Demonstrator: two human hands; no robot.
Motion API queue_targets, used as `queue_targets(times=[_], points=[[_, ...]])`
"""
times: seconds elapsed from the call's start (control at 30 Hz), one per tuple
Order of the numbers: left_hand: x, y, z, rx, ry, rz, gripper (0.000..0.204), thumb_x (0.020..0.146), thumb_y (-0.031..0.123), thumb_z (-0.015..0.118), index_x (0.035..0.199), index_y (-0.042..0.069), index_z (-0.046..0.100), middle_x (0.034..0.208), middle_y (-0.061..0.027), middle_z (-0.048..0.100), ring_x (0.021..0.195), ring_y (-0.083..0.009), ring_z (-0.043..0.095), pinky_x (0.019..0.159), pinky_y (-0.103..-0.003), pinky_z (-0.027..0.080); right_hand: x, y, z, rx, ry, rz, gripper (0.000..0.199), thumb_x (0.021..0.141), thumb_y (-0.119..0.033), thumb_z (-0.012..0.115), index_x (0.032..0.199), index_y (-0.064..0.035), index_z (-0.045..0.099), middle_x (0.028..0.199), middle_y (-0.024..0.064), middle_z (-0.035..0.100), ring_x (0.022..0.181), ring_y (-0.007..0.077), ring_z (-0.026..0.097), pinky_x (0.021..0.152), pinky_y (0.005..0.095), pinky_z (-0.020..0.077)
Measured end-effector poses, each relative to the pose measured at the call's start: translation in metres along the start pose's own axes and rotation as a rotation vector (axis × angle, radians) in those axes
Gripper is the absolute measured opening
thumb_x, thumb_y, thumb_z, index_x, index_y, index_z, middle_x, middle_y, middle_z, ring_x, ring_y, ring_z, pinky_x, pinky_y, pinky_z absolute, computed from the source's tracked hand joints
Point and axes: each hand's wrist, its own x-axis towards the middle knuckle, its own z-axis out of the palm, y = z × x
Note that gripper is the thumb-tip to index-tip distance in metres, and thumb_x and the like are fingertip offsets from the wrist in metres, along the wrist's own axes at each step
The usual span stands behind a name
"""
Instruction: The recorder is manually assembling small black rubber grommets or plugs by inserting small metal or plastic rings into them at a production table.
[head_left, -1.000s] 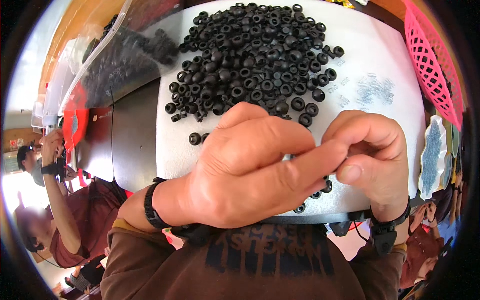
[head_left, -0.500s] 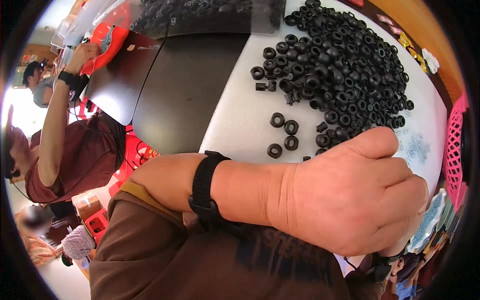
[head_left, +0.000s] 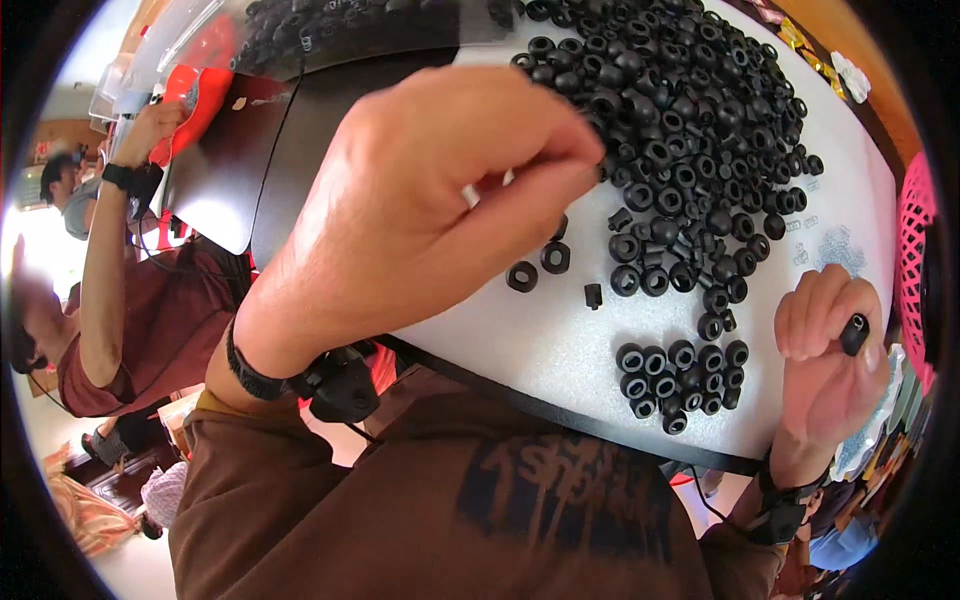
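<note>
My left hand [head_left: 450,190] is closed in a pinch above the left side of a heap of black ring-shaped rubber-looking parts [head_left: 680,130]. What its fingertips hold, if anything, is hidden. At the right edge of the white table [head_left: 520,350], my right hand [head_left: 832,345] is closed around a small black hollow sleeve [head_left: 854,334]; the sleeve's open end shows by the thumb. A separate cluster of black sleeves [head_left: 690,380] stands in rough rows near the front edge. Below my left hand lie loose black rings [head_left: 554,258], partly covered by it. One short black plug [head_left: 593,295] lies apart.
Clear tiny pieces [head_left: 840,250] lie scattered at the right. Past the table's edge is a pink mesh basket [head_left: 915,270]. A transparent bin [head_left: 370,35] of black parts stands at the back. At far left another person's hand [head_left: 150,130] is at a red bowl [head_left: 195,100].
My left hand has swung from the far right back to the left, over the heap's edge. This uncovers my right hand with its sleeve and the cluster near the front edge.
</note>
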Motion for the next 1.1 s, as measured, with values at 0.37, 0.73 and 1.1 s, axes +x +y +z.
queue_targets(times=[0.37,0.73,1.1], points=[[-0.019,0.008,0.023,0.293,-0.349,0.22,0.024,0.063,0.009,0.074,0.085,0.01,0.064,0.081,-0.0018,0.055,0.076,-0.0194,0.054,0.077,-0.037,0.038,0.0,0.0,0.0,-0.018,-0.026,0.007,0.036,0.086,-0.038,0.053,0.086,-0.0021,0.049,0.072,0.0072,0.046,0.063,0.0146,0.043,0.056,0.0268,0.0358],[-0.001,0.023,0.026,0.162,-0.211,0.288,0.033,0.057,0.002,0.074,0.088,0.008,0.064,0.088,-0.0046,0.061,0.068,-0.0197,0.054,0.066,-0.033,0.041,-0.005,-0.004,0.008,0.056,-0.001,0.033,0.026,0.079,-0.022,0.066,0.087,0.0023,0.06,0.081,0.0106,0.059,0.072,0.0155,0.054,0.066,0.0266,0.0434],[0.045,0.054,0.04,-0.429,-0.314,0.15,0.029,0.067,0.0,0.075,0.095,-0.001,0.066,0.079,-0.0088,0.063,0.068,-0.0182,0.058,0.061,-0.028,0.043,-0.008,-0.014,0.006,-0.002,-0.053,0.036,0.011,0.079,-0.004,0.065,0.089,0.0003,0.062,0.082,0.0058,0.057,0.075,0.0116,0.051,0.069,0.0248,0.0386]])
